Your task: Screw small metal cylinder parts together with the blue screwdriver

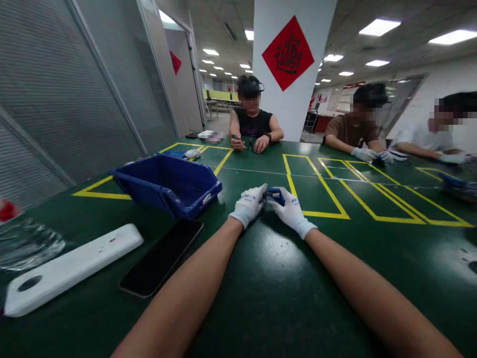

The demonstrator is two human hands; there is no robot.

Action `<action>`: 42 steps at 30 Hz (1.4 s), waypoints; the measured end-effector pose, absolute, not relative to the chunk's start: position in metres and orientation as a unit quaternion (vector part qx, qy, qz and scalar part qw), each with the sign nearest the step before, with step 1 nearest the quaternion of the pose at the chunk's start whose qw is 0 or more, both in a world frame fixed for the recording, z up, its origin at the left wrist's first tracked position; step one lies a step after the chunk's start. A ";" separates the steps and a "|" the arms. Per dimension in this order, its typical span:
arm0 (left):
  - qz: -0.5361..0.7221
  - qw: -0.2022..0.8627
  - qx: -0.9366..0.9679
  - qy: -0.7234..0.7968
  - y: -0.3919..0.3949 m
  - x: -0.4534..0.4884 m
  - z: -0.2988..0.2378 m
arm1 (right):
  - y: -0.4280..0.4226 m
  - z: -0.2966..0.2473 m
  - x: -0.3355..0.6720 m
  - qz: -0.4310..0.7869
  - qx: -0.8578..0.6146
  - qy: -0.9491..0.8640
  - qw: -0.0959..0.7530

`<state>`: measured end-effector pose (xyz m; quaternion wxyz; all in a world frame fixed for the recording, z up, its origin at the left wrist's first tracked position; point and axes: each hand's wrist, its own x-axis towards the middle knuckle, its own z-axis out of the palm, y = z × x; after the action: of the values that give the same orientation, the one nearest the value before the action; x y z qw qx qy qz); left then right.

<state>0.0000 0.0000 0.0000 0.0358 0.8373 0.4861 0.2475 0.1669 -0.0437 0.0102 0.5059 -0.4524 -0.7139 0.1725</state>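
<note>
Both my hands wear white gloves and meet over the green table. My left hand and my right hand are closed together around a small blue and black part, which rests on or just above the tabletop. Most of the part is hidden by my fingers. Both forearms stretch forward from the near edge.
A blue plastic bin stands left of my hands. A dark phone and a long white flat piece lie nearer me on the left. Yellow tape lines mark the table. Three other people sit at the far and right sides.
</note>
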 end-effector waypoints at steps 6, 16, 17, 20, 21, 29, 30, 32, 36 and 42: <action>0.251 0.084 0.843 0.468 0.001 -0.006 0.013 | -0.041 0.014 0.175 0.318 -0.475 -0.630 0.526; 0.257 0.040 0.874 0.410 -0.011 -0.002 0.025 | -0.043 0.019 0.171 0.341 -0.474 -0.625 0.518; 0.249 0.040 0.875 0.414 -0.013 -0.001 0.026 | -0.043 0.017 0.170 0.313 -0.488 -0.626 0.522; 0.208 0.053 0.868 0.448 -0.017 0.004 0.027 | -0.043 0.008 0.169 0.212 -0.527 -0.647 0.509; 0.193 0.063 0.861 0.465 -0.018 0.005 0.026 | -0.043 0.006 0.169 0.183 -0.534 -0.662 0.494; 0.156 0.128 0.840 0.503 -0.007 0.004 0.009 | -0.026 -0.009 0.166 0.055 -0.560 -0.744 0.360; 0.156 0.119 0.841 0.504 -0.004 0.003 0.007 | -0.021 -0.010 0.165 0.044 -0.559 -0.751 0.348; 0.154 0.089 0.834 0.522 0.003 0.003 0.003 | -0.009 -0.011 0.164 0.034 -0.557 -0.761 0.329; 0.131 0.050 0.812 0.567 0.014 0.004 -0.001 | 0.021 -0.011 0.166 0.028 -0.574 -0.752 0.324; 0.097 0.038 0.798 0.594 0.028 0.007 -0.002 | 0.075 -0.012 0.173 0.026 -0.625 -0.712 0.319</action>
<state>0.0066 0.0282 -0.0019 0.0377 0.7977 0.5940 0.0973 0.1727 0.0748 -0.0122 0.3190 -0.6245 -0.7124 0.0264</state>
